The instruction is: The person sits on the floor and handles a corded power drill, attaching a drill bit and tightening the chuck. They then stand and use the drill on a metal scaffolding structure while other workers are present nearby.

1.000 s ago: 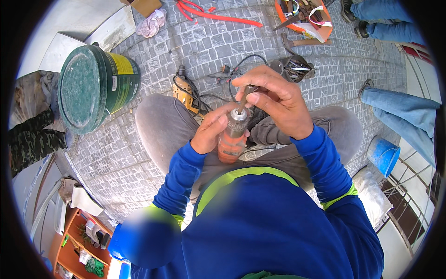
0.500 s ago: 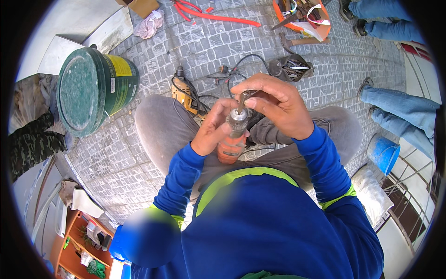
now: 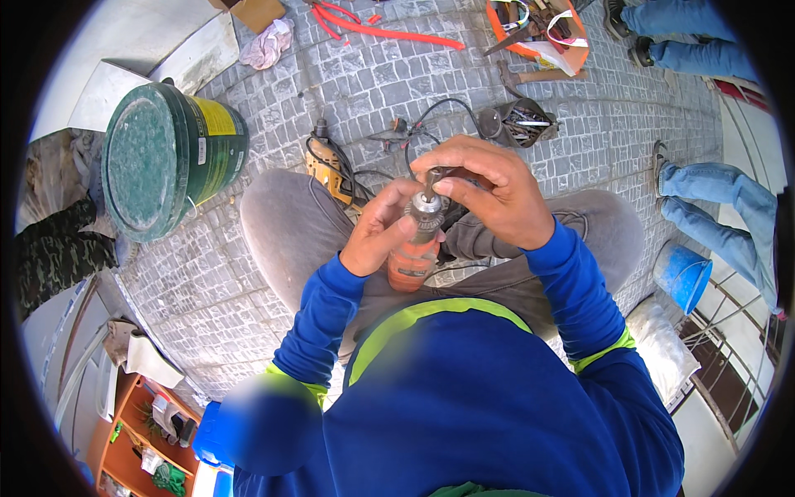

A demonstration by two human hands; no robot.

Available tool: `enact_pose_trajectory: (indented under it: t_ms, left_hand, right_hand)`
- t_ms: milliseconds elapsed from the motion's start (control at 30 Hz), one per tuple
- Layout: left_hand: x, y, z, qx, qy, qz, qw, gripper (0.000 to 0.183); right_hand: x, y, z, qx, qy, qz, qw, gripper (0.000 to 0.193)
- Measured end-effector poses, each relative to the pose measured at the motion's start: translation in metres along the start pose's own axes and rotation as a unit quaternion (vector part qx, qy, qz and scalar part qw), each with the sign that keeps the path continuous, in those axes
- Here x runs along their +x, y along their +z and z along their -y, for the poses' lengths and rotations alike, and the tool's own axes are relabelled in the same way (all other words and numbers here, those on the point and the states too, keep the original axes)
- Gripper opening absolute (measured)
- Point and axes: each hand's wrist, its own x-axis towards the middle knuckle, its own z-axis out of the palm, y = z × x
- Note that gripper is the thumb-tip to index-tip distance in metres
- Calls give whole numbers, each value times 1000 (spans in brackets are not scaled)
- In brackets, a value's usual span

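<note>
An orange power drill (image 3: pixel 411 263) stands upright in my lap, its toothed metal chuck (image 3: pixel 426 217) uppermost. My left hand (image 3: pixel 381 225) is closed around the chuck's side, thumb lying against the metal. Above it, my right hand (image 3: pixel 490 186) pinches a short dark metal drill bit (image 3: pixel 429 192) between thumb and fingers. The bit's lower end sits at the chuck's mouth; how deep it goes I cannot tell. Beyond my left knee a yellow drill (image 3: pixel 330 174) lies on the paving with its black cord.
A lidded green bucket (image 3: pixel 178 161) lies left. Ahead are a pouch of small metal pieces (image 3: pixel 526 123), a hammer (image 3: pixel 538 76), an orange tool container (image 3: pixel 542 37) and red tubing (image 3: pixel 397 33). People in jeans (image 3: pixel 720 186) stand right, near a blue bucket (image 3: pixel 683 276).
My right hand has shifted slightly, and its fingers now cover more of the drill bit's top. A bystander's legs at the right have moved a little.
</note>
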Motion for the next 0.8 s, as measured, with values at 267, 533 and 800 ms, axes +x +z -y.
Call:
enact_pose_trajectory:
  t_ms: [267,533,800]
  left_hand:
    - [3,6,-1,-1,28,-28,999,54]
    - [2,7,-3,26,-1,-75,997,56]
    - [2,9,-4,-26,-22,-66,997,55]
  right_hand:
    - [-3,2,-4,29,34,-20,999,28]
    - [-6,5,-20,28,98,21,995,27]
    - [-6,4,-25,-11,45,37,998,26]
